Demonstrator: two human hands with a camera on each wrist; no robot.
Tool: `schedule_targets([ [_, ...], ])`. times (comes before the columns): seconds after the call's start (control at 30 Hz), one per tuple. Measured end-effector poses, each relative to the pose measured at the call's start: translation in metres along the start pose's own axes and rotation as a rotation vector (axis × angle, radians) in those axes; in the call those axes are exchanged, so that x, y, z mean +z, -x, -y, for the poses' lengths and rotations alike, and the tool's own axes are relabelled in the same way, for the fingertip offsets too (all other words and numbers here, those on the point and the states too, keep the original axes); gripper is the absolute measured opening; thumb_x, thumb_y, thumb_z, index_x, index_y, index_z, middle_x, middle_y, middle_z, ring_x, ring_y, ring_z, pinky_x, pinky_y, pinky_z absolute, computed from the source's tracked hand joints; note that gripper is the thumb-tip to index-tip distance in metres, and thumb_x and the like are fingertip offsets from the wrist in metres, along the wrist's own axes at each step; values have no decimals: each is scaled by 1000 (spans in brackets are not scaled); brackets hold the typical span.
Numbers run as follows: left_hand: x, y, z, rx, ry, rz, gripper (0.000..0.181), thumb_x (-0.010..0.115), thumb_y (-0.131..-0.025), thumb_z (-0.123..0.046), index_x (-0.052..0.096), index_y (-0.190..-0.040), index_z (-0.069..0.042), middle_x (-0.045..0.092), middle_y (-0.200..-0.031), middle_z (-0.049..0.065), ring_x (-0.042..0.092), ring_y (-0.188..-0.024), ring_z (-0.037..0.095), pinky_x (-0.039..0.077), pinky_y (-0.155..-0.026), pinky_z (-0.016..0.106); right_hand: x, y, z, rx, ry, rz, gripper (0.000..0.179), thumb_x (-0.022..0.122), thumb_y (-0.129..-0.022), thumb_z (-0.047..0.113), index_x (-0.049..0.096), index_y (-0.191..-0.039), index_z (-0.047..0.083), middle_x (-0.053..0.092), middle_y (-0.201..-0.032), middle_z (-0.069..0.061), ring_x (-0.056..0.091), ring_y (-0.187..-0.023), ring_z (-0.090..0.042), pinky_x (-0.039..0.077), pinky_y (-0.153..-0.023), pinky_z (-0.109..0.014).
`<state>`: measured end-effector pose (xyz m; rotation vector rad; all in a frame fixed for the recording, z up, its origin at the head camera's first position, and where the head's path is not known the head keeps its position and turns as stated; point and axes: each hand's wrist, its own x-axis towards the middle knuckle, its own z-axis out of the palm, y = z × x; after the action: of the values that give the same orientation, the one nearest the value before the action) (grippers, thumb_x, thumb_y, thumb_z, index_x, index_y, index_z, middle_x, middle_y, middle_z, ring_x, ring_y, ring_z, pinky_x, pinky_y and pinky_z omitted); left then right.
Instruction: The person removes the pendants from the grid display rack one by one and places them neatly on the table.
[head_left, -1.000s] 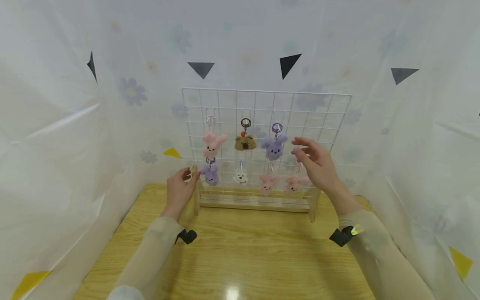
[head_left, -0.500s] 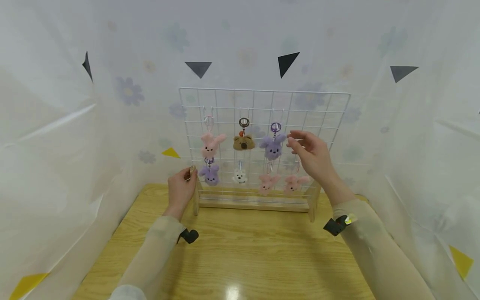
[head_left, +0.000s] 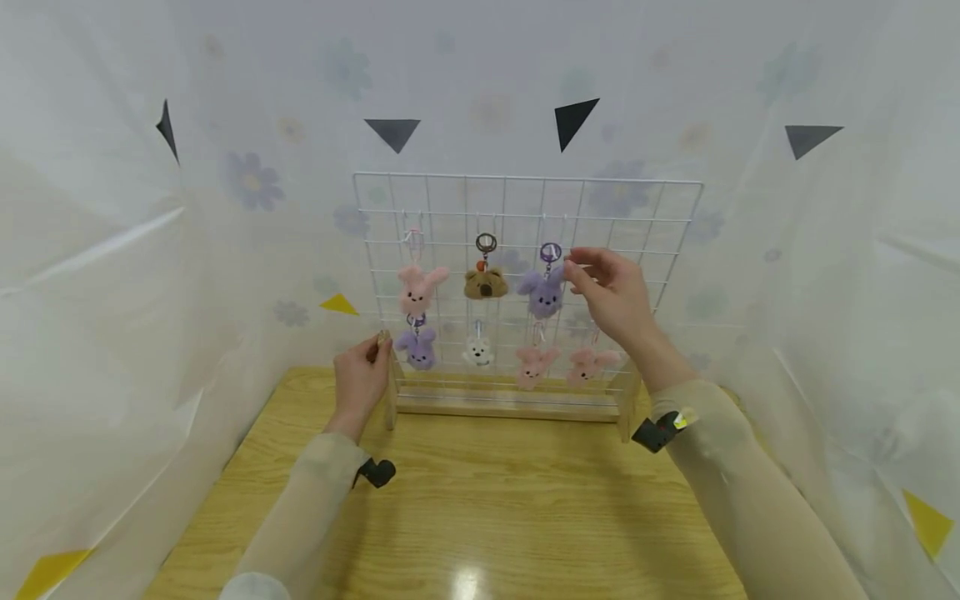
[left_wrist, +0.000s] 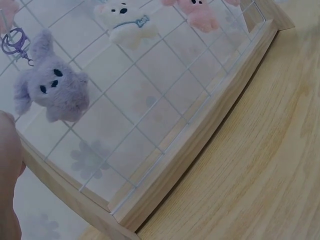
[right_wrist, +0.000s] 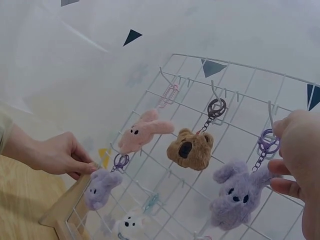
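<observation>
My left hand [head_left: 360, 382] pinches the top of the left wooden upright [left_wrist: 75, 197] of a display stand. A white wire grid [head_left: 504, 177] stands in it, hung with plush keychains. At the upper right hangs a purple bunny keychain [right_wrist: 235, 197] on a purple ring [right_wrist: 268, 141]. My right hand [head_left: 617, 298] is beside it, thumb and fingertips right at the ring and the raised ear, fingers loosely bent. A brown bear keychain [head_left: 486, 285] hangs to its left, then a pink bunny keychain [head_left: 417, 290]. Another purple bunny keychain [left_wrist: 57, 85] is close to my left hand.
Lower on the grid hang a white bear keychain [head_left: 478, 351] and two pink bunny keychains, one left [head_left: 532, 367] and one right [head_left: 588, 365]. The stand's wooden base bar [head_left: 506, 407] rests on the wood-grain table [head_left: 487, 500]. Flower-patterned sheeting [head_left: 247, 333] surrounds the table.
My right hand has moved left and slightly up, from beside the upper purple bunny to its ear and ring. My left fingers have closed on the wooden upright.
</observation>
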<state>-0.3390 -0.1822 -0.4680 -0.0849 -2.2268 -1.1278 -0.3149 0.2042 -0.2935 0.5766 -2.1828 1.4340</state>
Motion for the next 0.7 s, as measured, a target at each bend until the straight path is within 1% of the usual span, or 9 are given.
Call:
schedule_targets([
  [0.17, 3, -3, 2, 3, -1, 2, 27, 71, -104, -17, 76, -118, 6, 77, -96, 24, 76, -81, 36, 63, -73, 50, 5, -6, 1, 50, -8, -19, 34, 68, -106, 20, 68, -129, -6, 73, -120, -19, 72, -100, -27, 59, -82, -27],
  [0.3, 4, -4, 4, -3, -9, -2, 27, 71, -104, -17, 77, -117, 5, 78, -95, 23, 76, -80, 35, 63, -73, 50, 8, -9, 2, 60, -11, -30, 33, 69, -106, 18, 68, -127, -7, 73, -117, -21, 73, -99, -33, 59, -80, -25],
  [0.43, 4, -4, 5, 2, -10, -2, 26, 72, -104, -17, 77, -116, 5, 77, -93, 23, 75, -78, 36, 63, -72, 50, 10, -10, 1, 74, 1, -43, 29, 69, -106, 17, 69, -125, -6, 74, -113, -21, 73, -97, -33, 59, -79, -24],
  [0.57, 4, -4, 5, 18, -8, -4, 25, 72, -104, -15, 78, -114, 6, 77, -92, 23, 75, -76, 35, 63, -71, 50, 12, -12, 0, 80, -5, -40, 28, 69, -105, 15, 69, -125, -6, 75, -112, -21, 74, -95, -32, 59, -79, -23],
  [0.7, 5, -4, 5, 36, -5, -4, 25, 71, -104, -14, 77, -115, 7, 77, -92, 24, 75, -77, 36, 63, -70, 51, 14, -14, 1, 87, -14, -40, 29, 70, -104, 14, 70, -125, -7, 74, -112, -21, 73, -92, -31, 60, -78, -25],
])
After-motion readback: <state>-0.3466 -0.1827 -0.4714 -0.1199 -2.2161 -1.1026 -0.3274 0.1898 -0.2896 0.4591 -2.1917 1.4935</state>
